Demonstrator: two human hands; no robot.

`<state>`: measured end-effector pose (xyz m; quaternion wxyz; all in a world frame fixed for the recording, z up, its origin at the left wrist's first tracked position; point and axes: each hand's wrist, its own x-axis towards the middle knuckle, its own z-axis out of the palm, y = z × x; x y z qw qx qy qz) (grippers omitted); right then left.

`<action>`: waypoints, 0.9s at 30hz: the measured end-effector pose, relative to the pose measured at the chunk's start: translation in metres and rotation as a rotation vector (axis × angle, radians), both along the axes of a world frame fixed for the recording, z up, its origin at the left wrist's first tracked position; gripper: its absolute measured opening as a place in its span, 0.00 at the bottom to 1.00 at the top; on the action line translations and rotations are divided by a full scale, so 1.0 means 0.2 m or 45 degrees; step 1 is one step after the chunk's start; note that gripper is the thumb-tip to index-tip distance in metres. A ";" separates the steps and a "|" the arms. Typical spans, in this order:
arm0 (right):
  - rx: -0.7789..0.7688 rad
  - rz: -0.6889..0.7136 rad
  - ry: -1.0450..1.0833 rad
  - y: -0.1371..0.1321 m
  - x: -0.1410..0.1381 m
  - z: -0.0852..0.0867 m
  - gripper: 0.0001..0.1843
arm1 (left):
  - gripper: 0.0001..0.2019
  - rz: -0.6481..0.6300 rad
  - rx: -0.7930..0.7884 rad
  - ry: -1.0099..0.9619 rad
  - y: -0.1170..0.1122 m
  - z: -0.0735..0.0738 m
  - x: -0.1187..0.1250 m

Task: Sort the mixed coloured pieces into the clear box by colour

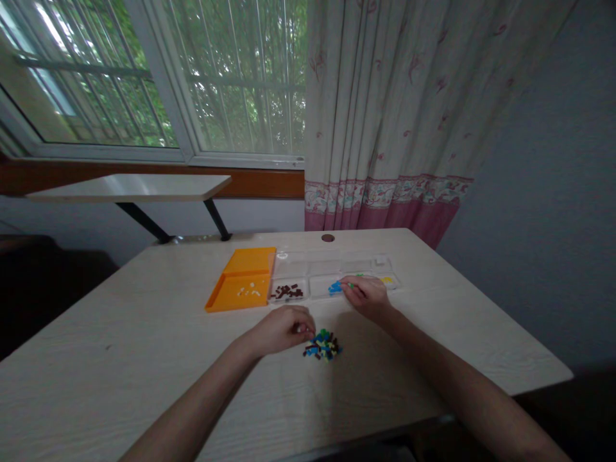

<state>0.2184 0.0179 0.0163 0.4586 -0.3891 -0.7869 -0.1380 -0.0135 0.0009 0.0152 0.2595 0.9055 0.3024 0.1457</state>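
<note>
A mixed pile of small toy bricks (323,346), in blue, green, brown and pale yellow, lies on the table. My left hand (285,328) is at the pile's left edge, fingers curled together; what they pinch, if anything, is too small to make out. Over the clear compartment tray (317,295) is my right hand (368,296), closed in a pinch with a small green brick (351,285) at its fingertips. Blue bricks (335,287) lie in the compartment just beside those fingers. Brown bricks (287,292) fill another compartment to the left. Yellow bricks (387,280) show past the right hand.
An orange tray (214,296) holding several whitish bricks (249,290) adjoins the clear tray's left side. A raised white shelf (139,186) on black legs stands at the back left. A round brown cap (328,238) is set near the table's back edge, before the curtain (385,128).
</note>
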 end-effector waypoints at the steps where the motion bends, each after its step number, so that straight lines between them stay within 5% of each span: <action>1: -0.020 -0.013 -0.010 0.00 0.01 0.00 0.15 | 0.06 0.004 0.001 0.005 0.00 0.00 0.00; 17: -0.201 -0.004 -0.043 0.08 0.05 -0.04 0.15 | 0.08 0.056 0.083 0.044 0.01 -0.04 -0.01; 27: -0.411 -0.107 -0.053 0.13 0.07 -0.09 0.12 | 0.10 0.036 0.107 0.053 0.00 0.01 -0.03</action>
